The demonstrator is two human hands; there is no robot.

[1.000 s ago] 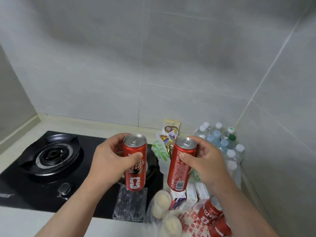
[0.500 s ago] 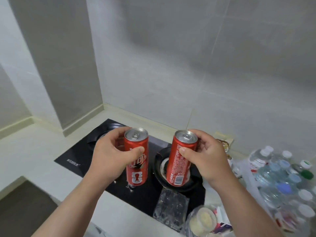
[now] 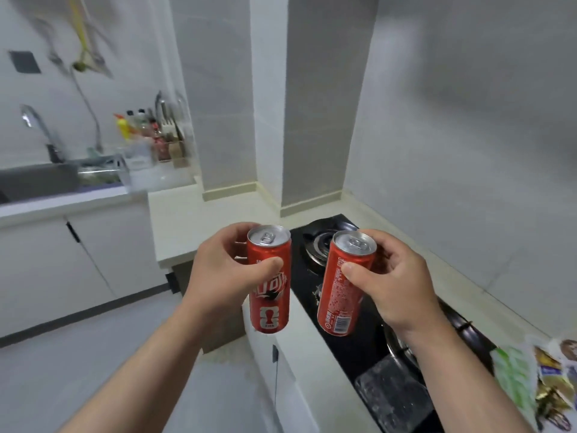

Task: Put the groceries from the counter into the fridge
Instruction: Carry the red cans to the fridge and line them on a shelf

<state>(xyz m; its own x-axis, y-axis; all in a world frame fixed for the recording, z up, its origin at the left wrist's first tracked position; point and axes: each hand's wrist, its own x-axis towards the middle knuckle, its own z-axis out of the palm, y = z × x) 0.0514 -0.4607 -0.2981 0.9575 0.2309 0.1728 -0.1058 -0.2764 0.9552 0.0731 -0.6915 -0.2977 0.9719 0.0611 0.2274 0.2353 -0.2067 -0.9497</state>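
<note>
1. The left can [image 3: 271, 303], red with a silver top, was held upright in the air over the front edge of the counter [image 3: 199, 226].
2. The right can [image 3: 337, 307], also red, was held beside it, apart from it and slightly tilted, over the black hob [image 3: 352, 348].
3. The left hand [image 3: 224, 267] was wrapped around the upper half of the left can, with the thumb laid across the front.
4. The right hand [image 3: 393, 285] was wrapped around the upper half of the right can in the same manner.
5. A clear plastic tray [image 3: 393, 398] was seen lying on the near part of the hob.
6. Snack packets [image 3: 530, 379] were seen on the counter to the right of the hob.
7. A sink [image 3: 37, 182] with a tap [image 3: 34, 120] was located at the far left, blurred, with bottles [image 3: 143, 129] standing beside it.
</note>
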